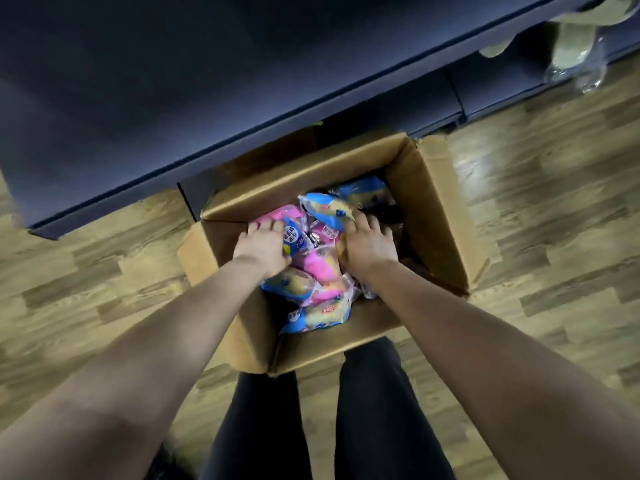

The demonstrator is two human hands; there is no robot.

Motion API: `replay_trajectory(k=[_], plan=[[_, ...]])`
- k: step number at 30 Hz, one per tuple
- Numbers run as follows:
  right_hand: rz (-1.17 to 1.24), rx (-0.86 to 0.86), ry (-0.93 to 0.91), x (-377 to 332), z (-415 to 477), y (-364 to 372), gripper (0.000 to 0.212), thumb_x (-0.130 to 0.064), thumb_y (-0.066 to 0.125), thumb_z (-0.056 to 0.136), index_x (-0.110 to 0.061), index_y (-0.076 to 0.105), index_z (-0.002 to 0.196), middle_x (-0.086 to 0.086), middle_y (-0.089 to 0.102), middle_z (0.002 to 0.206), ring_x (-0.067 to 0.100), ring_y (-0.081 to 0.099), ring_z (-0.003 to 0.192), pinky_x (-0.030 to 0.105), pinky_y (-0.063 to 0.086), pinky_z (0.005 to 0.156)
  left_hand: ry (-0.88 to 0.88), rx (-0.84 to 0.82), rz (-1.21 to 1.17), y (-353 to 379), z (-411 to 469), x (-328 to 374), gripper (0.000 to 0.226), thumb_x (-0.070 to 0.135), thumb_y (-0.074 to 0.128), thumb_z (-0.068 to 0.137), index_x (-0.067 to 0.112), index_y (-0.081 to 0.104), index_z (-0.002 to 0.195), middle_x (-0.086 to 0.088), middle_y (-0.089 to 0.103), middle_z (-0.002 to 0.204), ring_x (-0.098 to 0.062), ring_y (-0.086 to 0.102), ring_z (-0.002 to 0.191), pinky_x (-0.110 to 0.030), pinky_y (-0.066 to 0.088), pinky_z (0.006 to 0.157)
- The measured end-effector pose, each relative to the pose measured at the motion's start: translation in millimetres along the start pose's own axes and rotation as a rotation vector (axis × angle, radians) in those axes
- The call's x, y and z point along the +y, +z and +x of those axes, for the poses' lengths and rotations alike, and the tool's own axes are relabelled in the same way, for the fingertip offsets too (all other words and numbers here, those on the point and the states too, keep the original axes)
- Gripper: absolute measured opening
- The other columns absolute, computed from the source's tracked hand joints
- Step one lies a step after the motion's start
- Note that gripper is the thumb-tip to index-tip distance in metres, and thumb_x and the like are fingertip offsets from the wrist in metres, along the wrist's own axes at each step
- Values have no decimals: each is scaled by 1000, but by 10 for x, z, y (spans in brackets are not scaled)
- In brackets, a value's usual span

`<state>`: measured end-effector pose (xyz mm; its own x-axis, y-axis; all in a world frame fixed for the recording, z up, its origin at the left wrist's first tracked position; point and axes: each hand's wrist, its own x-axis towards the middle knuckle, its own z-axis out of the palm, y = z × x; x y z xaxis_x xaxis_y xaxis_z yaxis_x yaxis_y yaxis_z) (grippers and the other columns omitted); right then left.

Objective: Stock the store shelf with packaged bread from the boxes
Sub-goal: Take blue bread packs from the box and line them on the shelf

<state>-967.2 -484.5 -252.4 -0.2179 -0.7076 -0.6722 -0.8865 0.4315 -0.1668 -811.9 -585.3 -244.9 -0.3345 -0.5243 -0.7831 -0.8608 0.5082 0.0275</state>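
Note:
An open cardboard box (429,209) stands on the floor against the base of the dark blue shelf unit (173,98). It holds several bread packets in pink (320,265) and blue (311,318) wrappers. Both my hands are down inside the box. My left hand (263,245) lies over the left side of the pile, fingers curled round a pink and a blue packet. My right hand (369,242) grips a blue packet (327,211) that sticks up at the far side of the pile. The packets beneath my palms are hidden.
The box flaps stand open on all sides. My legs in dark trousers (374,410) are just behind the box. Wood-pattern floor (554,202) lies left and right. At the top right, clear plastic wrapping (585,74) and brown cardboard (571,43) sit by the shelf base.

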Motion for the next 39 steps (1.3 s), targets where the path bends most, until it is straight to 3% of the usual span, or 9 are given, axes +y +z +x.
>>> replay_trajectory(k=[6, 9, 13, 16, 22, 27, 30, 33, 39], plan=[[1, 28, -60, -154, 893, 248, 67, -24, 47, 95, -9, 13, 151, 11, 17, 155, 29, 15, 143, 45, 16, 117, -80, -74, 2, 316, 598, -95, 87, 42, 69, 79, 11, 20, 146, -13, 29, 147, -35, 29, 135, -45, 29, 108], [16, -26, -37, -142, 1163, 370, 73, -31, 52, 94, -8, 11, 151, 12, 25, 150, 30, 24, 139, 44, 22, 113, -101, -153, -11, 495, 774, -112, 101, 40, 73, 77, 15, 8, 150, -16, 25, 149, -36, 30, 137, -46, 29, 108], [-110, -30, -69, -81, 1244, 473, 80, -42, 60, 87, -14, 16, 148, 16, 40, 136, 33, 38, 125, 42, 36, 99, -134, -106, 1, 663, 856, -125, 113, 46, 79, 69, 19, 4, 150, -15, 28, 146, -33, 33, 135, -43, 33, 104], [-99, -28, -110, -53, 1169, 436, 78, -52, 64, 79, -23, 26, 141, 16, 46, 127, 33, 43, 118, 40, 39, 92, -145, -61, 68, 710, 846, -98, 112, 46, 77, 70, 19, 3, 150, -16, 32, 144, -34, 38, 130, -41, 37, 99], [290, -152, 25, -138, 1036, 425, 60, -37, 69, 80, -23, 31, 124, 16, 49, 122, 37, 46, 117, 44, 42, 96, -158, -53, 26, 606, 780, -48, 97, 37, 73, 75, 16, 11, 147, -17, 45, 133, -35, 48, 120, -38, 41, 91], [275, -193, 103, -250, 798, 365, 101, -36, 78, 73, -14, 12, 147, 16, 29, 141, 35, 35, 130, 46, 36, 104, -159, -32, -25, 465, 553, -101, 93, 38, 74, 74, 17, 16, 144, -15, 47, 132, -35, 50, 118, -39, 42, 91], [321, -191, 48, -294, 572, 236, 88, -36, 77, 74, -10, 24, 139, 15, 29, 136, 34, 48, 121, 40, 43, 99, -146, -36, -13, 347, 337, -65, 95, 42, 75, 74, 17, 16, 145, -15, 46, 133, -34, 48, 120, -41, 40, 93], [266, -130, 8, -319, 304, -16, 86, -44, 74, 75, -11, 25, 137, 15, 30, 136, 35, 50, 118, 45, 43, 98, -162, -28, -35, 169, 74, 11, 99, 45, 76, 73, 17, 15, 146, -15, 46, 133, -34, 48, 120, -40, 42, 93], [153, -125, -22, -294, -303, -793, 87, -50, 72, 72, -15, 24, 136, 10, 55, 124, 31, 53, 116, 45, 41, 96, -195, 90, -61, -463, -666, 118, 99, 41, 75, 72, 19, 14, 147, -11, 46, 130, -32, 50, 119, -41, 44, 91]])
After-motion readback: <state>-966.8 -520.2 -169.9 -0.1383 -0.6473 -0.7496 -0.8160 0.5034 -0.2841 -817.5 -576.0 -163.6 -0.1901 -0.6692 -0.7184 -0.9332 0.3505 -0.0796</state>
